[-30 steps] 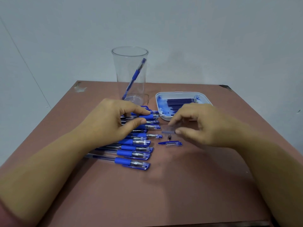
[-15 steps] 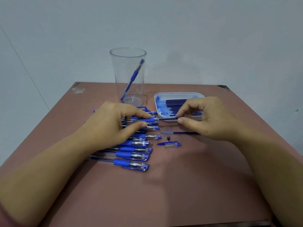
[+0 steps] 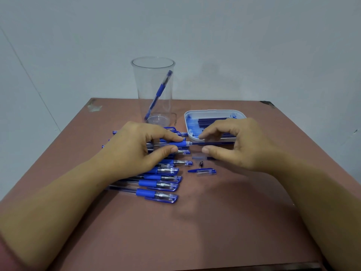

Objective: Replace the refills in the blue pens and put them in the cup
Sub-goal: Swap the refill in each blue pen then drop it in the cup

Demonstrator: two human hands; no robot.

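Noted bare table (image 3: 195, 231) across near half and right side: passable. Found left-centre blocked by row of pens (image 3: 162, 184). Recorded cup (image 3: 154, 90) upright at far edge, tray (image 3: 214, 110) just right of it, narrow gap between. Logged loose cap (image 3: 203, 171) and metal tip (image 3: 200, 163) beside the row. Found centre bridged by held pen (image 3: 177, 144) between left hand (image 3: 134, 151) and right hand (image 3: 240, 147).

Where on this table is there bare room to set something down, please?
The widest bare patch of table lies at the near edge, in front of the row of pens and loose cap. Left of the cup is bare too. The middle is crowded: left hand, right hand, tray, metal tip.
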